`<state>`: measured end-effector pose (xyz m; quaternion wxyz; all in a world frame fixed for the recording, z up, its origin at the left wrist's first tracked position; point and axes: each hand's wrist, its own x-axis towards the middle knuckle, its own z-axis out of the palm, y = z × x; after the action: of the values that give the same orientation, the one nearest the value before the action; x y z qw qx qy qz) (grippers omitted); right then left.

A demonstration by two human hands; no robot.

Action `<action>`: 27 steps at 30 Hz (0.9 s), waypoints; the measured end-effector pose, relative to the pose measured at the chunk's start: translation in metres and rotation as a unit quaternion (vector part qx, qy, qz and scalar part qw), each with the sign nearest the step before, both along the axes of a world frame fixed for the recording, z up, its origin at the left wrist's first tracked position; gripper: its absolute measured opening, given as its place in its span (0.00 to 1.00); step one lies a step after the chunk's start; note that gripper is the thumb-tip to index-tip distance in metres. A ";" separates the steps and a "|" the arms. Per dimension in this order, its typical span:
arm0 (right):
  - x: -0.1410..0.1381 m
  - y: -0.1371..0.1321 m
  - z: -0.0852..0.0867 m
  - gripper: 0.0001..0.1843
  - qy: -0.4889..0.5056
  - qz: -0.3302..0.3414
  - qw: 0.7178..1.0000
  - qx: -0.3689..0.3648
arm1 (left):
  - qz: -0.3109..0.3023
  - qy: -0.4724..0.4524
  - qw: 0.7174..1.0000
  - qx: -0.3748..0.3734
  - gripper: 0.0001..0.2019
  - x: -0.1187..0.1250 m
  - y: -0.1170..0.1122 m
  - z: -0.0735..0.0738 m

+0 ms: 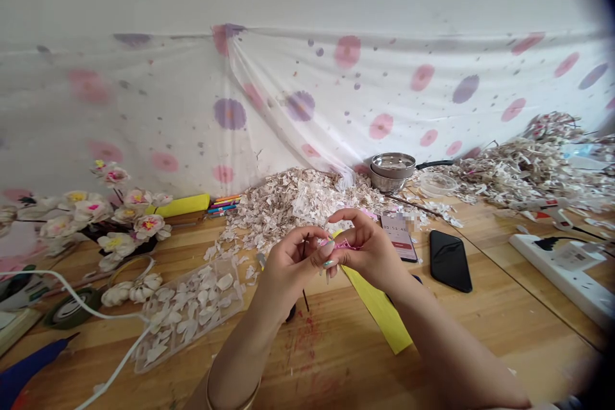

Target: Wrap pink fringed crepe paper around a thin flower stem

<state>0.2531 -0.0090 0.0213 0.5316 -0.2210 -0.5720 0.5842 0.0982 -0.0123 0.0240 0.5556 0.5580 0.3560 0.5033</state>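
Observation:
My left hand [288, 262] and my right hand [368, 246] meet above the wooden table [480, 327], fingertips pinched together on a small pink flower piece [342, 245]. A thin dark wire stem [304, 269] runs down from my left fingers. A yellow paper strip [379, 311] lies on the table just under my right wrist. Behind the hands sits a big heap of pale petals [293, 202].
A clear tray of white petals [187, 311] lies left, with finished paper flowers [110, 218] beyond it. Two phones [449, 259] rest to the right, steel bowls [391, 170] at the back, a power strip [567, 275] far right, and a white cable [96, 314] left.

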 end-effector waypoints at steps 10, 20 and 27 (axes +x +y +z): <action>0.001 0.002 -0.004 0.14 -0.015 -0.021 0.999 0.038 | 0.097 0.033 0.990 0.098 0.09 -0.003 -0.003 0.005; 0.006 0.003 -0.003 0.11 -0.129 -0.094 0.985 0.066 | 0.125 -0.031 0.990 0.050 0.11 -0.001 0.000 -0.003; -0.003 0.002 -0.005 0.08 -0.054 -0.138 0.986 0.077 | 0.089 0.001 0.993 0.083 0.12 0.007 -0.006 -0.003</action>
<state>0.2502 -0.0068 0.0164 0.5907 -0.2876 -0.6073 0.4467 0.1053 -0.0178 0.0215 0.4601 0.5685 0.3617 0.5782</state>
